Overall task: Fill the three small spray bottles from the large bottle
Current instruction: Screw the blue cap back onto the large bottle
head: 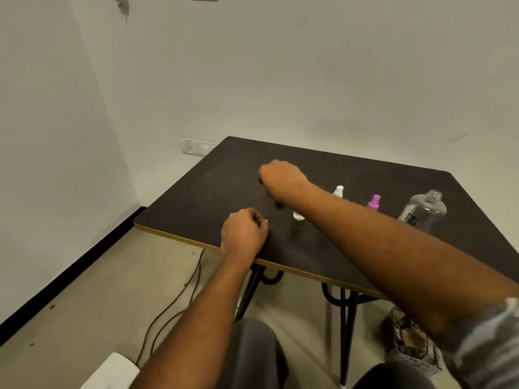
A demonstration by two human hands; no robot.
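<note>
On the dark table (213,192), the large clear bottle (425,210) stands uncapped at the right. To its left are a pink spray top (374,200) and a white spray top (339,190); my right forearm hides both bottle bodies. A small white piece (298,216) lies nearer me. My right hand (280,178) reaches across to the left with its fingers curled downward, and a small purple piece (279,204) shows just under it. Whether the hand grips it is hidden. My left hand (243,234) rests as a fist at the table's front edge, with nothing visible in it.
The table stands in a corner, with walls behind it and to the left. A cable (168,310) runs over the floor under the front edge. A patterned box (412,343) sits on the floor at the right, and a white object (112,372) at the lower left.
</note>
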